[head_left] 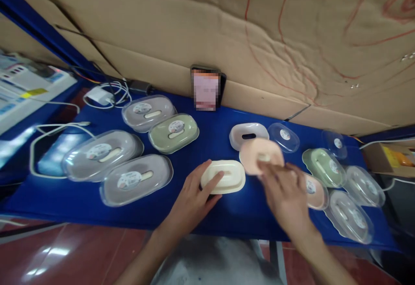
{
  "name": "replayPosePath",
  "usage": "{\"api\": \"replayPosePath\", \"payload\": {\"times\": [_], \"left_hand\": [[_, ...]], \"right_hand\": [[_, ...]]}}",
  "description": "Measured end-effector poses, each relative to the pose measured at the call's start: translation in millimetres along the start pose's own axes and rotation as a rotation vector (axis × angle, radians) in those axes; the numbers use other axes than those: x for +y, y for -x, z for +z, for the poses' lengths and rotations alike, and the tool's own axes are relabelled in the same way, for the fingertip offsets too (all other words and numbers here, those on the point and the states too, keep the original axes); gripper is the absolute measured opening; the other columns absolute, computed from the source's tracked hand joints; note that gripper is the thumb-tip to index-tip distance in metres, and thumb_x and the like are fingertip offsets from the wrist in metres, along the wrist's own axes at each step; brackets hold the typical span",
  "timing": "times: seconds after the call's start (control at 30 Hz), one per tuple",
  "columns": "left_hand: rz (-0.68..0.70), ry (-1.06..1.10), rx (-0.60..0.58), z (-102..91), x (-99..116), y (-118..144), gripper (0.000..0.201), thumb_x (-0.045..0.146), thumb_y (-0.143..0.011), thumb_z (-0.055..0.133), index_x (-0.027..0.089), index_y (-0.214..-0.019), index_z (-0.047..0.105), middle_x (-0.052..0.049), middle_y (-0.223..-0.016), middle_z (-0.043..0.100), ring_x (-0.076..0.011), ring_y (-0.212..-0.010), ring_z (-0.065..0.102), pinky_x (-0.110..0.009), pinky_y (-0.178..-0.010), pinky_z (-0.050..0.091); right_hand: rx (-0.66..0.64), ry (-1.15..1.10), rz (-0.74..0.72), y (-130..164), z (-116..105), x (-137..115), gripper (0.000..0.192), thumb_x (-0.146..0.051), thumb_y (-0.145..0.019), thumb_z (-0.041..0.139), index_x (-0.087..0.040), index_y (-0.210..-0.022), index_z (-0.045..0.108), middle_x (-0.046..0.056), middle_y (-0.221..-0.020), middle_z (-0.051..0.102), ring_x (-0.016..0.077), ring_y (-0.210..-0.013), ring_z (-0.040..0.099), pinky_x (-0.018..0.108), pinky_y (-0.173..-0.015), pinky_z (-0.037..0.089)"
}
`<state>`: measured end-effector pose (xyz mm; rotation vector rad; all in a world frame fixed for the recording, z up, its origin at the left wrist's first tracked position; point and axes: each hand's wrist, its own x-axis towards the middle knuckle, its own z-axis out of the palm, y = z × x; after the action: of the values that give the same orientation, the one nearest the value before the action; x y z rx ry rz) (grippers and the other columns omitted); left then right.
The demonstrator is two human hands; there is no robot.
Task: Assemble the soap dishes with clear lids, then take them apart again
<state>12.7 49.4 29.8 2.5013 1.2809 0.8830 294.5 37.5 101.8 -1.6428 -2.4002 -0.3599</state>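
Soap dishes cover the blue table (pixel 227 216), and the two hands work at its near edge. The left hand (pixel 194 198) presses down on a cream dish (pixel 223 177), fingers spread over its top and thumb at the near rim, likely to keep it from sliding on the smooth surface. The right hand (pixel 285 190), blurred by motion, grips a pink dish part (pixel 259 153) by its near edge, lifted and tilted just right of the cream dish; whether it is a lid or a base I cannot tell. A white dish (pixel 248 134) sits just behind them. To the left lie four closed dishes under clear lids, such as the green one (pixel 173 132); loose clear lids (pixel 352 209) and another green dish (pixel 322 166) crowd the right side.
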Motion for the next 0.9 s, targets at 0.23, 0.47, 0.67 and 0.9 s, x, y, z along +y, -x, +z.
{"api": "replayPosePath", "payload": {"times": [0.23,0.47,0.67,0.9], "left_hand": [[0.032,0.018,-0.054,-4.4,-6,6,0.072,0.026,-0.101,0.075,0.027,-0.164,0.041,-0.022,-0.171,0.042,-0.0401,-0.159,0.045,-0.058,-0.119,0.055],[0.019,-0.006,-0.107,-8.3,-16,11,0.056,0.028,-0.104,0.071,0.026,-0.157,0.053,-0.015,-0.165,0.055,-0.0361,-0.155,0.051,-0.056,-0.123,0.054],[0.01,0.044,-0.092,-3.9,-17,14,0.051,0.026,-0.105,0.068,0.022,-0.154,0.054,-0.022,-0.167,0.048,-0.0384,-0.154,0.052,-0.057,-0.118,0.057],[-0.118,0.302,-0.091,-5.9,-21,13,0.062,0.02,-0.099,0.075,0.027,-0.155,0.052,-0.018,-0.168,0.047,-0.0332,-0.153,0.055,-0.052,-0.122,0.055]], "right_hand": [[-0.01,-0.212,-0.166,3,26,-78,0.041,-0.007,-0.104,0.049,-0.019,-0.137,0.069,0.01,-0.124,0.079,0.0261,-0.118,0.068,0.053,-0.118,0.041],[-0.057,-0.296,-0.248,3,45,-82,0.04,-0.01,-0.105,0.055,-0.012,-0.143,0.067,0.013,-0.133,0.076,0.027,-0.123,0.069,0.048,-0.114,0.055],[-0.098,-0.392,-0.281,-4,27,-28,0.054,-0.013,-0.107,0.054,-0.023,-0.16,0.055,0.009,-0.145,0.073,0.024,-0.139,0.065,0.048,-0.122,0.053],[-0.252,-0.129,0.201,-44,49,152,0.068,-0.048,-0.103,0.067,-0.017,-0.162,0.052,0.025,-0.164,0.052,0.0375,-0.152,0.053,0.056,-0.115,0.054]]}}
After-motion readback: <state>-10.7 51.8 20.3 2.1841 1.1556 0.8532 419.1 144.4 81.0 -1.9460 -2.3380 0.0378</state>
